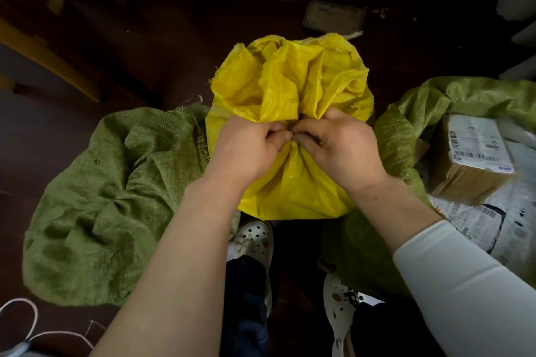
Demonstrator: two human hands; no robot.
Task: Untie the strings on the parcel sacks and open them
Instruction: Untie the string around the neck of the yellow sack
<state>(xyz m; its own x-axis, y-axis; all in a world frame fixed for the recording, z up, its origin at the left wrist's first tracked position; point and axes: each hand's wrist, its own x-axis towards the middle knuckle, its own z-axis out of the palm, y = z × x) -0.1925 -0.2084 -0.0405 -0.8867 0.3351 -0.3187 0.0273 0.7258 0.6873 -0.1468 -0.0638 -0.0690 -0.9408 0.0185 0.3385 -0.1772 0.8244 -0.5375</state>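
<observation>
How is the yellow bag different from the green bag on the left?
The yellow sack is bright and shiny; the green sack on the left is dull with a rougher weave. The left hand and right hand pinch the yellow sack's bunched neck; no hand touches the green sack. The yellow sack stands bunched up; the green sack lies slumped. Both are crumpled and sit on the dark floor.

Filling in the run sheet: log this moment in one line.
step: untying | left hand: pinching yellow sack neck | right hand: pinching same neck | sack: closed
</observation>
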